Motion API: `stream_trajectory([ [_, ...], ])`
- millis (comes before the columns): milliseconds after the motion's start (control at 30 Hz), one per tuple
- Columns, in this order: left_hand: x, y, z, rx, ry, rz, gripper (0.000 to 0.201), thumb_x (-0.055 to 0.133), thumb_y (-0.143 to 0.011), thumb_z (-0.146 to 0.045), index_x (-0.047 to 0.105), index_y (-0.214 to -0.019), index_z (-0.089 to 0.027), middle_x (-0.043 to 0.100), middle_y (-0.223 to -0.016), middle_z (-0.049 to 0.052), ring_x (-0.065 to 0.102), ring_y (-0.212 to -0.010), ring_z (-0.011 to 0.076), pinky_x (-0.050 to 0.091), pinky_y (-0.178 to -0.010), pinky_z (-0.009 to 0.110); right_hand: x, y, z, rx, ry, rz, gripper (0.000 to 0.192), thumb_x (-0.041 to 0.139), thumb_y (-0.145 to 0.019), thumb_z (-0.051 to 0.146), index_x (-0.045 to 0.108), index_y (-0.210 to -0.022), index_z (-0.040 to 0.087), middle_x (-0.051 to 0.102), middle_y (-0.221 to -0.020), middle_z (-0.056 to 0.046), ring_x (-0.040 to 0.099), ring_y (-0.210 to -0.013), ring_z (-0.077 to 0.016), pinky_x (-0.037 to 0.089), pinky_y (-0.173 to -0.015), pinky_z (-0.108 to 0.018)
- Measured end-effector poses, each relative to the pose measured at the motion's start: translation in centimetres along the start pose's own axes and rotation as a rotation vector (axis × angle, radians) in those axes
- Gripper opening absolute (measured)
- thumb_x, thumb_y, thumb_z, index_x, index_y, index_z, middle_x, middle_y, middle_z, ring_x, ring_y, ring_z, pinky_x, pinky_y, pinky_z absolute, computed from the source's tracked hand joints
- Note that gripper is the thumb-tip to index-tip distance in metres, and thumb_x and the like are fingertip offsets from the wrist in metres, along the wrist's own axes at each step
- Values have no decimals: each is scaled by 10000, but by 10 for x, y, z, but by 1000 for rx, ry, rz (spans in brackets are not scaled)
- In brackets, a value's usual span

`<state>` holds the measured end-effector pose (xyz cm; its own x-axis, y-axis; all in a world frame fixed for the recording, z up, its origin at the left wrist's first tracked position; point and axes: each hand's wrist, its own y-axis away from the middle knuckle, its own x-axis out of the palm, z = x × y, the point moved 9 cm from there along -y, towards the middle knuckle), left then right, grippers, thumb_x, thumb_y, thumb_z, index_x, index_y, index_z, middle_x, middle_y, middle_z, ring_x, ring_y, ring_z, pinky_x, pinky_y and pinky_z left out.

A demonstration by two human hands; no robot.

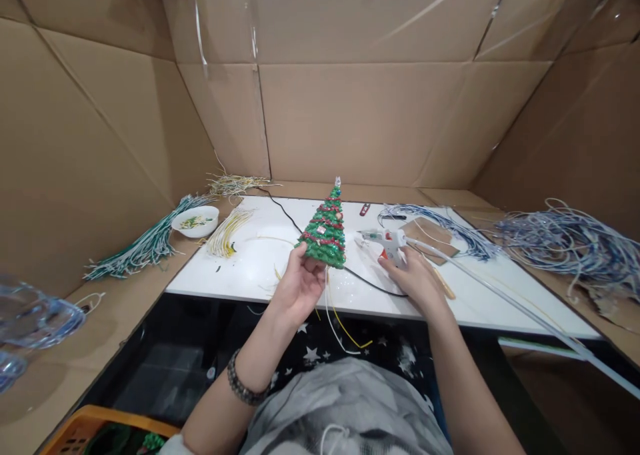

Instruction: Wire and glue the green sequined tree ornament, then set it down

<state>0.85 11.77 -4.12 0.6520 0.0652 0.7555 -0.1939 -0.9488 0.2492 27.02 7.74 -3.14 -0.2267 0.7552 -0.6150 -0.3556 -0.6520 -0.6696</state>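
two hands: left holds one tree; right one glue gun

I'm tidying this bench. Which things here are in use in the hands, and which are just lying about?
In use:
left hand holds the green tree
right hand grips the glue gun

Lying about:
white bowl
green-white wire bundle
yellow wires
blue-white wires
red clip

Bare table left of tree; wire bundles crowd right
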Motion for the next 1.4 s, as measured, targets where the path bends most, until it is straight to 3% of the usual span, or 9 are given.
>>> stream_trajectory([
  [133, 0, 0, 2, 2, 29, 11, 140, 875, -741, -240, 736, -723, -248, 699, -670, -10, 581, -561, 111, 401, -489, 224, -42, 28, 35, 0, 59, 5, 192, 676, -907, 372, 723, -740, 289, 758, -687, -55, 699, -601, -304, 455, -514, -380],
  [200, 0, 3, 2, 8, 19, 9, 149, 874, -747, -235, 731, -710, -252, 682, -648, -17, 566, -555, 106, 401, -484, 220, -62, 32, 77, -144, -110, -53, 187, 615, -978, 336, 729, -837, 290, 773, -728, -19, 725, -608, -251, 515, -563, -367],
  [267, 0, 5, 1, 16, 7, -10, 149, 866, -758, -231, 728, -703, -249, 667, -634, -22, 546, -536, 98, 393, -470, 215, -74, 32, 128, -390, -240, -126, 144, 598, -1003, 260, 741, -996, 263, 809, -923, -50, 780, -804, -245, 588, -693, -363],
  [333, -2, 8, 1, 19, -12, -31, 138, 850, -774, -235, 732, -703, -244, 663, -631, -21, 542, -526, 95, 406, -468, 210, -69, 26, 164, -548, -329, -115, 200, 565, -1019, 190, 733, -1107, 252, 804, -1013, -61, 779, -878, -223, 607, -750, -347],
  [433, -2, 9, 0, 28, -67, -21, 111, 813, -813, -256, 756, -717, -251, 703, -675, -2, 582, -576, 109, 466, -509, 211, -56, 15, 189, -635, -312, -143, 224, 550, -1020, 156, 741, -1101, 239, 795, -1008, -61, 762, -856, -210, 603, -704, -326],
  [600, -2, 9, 2, 34, -95, 0, 79, 830, -789, -280, 769, -764, -237, 753, -781, 8, 640, -669, 113, 506, -549, 192, -48, 16, 194, -680, -213, -174, 202, 550, -1021, 145, 707, -914, 212, 765, -917, -57, 713, -793, -204, 568, -670, -316],
  [767, 2, 13, 4, 46, -36, 1, 194, 872, -727, -263, 700, -740, -175, 731, -731, -20, 657, -648, 87, 551, -633, 181, -48, 23, 193, -648, -194, -167, 188, 521, -1049, 176, 631, -898, 200, 696, -815, -54, 663, -772, -212, 541, -665, -310],
  [967, 5, 15, 5, 49, -28, -18, 98, 810, -765, -205, 720, -773, -167, 760, -759, -12, 680, -662, 92, 558, -634, 179, -43, 23, 190, -597, -146, -182, 265, 442, -1096, 261, 578, -870, 228, 635, -774, -41, 601, -732, -218, 488, -615, -321],
  [1400, 2, 11, 4, 76, -65, -43, 125, 770, -782, -247, 683, -734, -172, 737, -708, -29, 666, -624, 89, 531, -585, 169, -37, 17, 180, -452, -405, -108, 289, 528, -1072, 300, 507, -791, 242, 628, -724, 7, 605, -674, -172, 468, -612, -282],
])
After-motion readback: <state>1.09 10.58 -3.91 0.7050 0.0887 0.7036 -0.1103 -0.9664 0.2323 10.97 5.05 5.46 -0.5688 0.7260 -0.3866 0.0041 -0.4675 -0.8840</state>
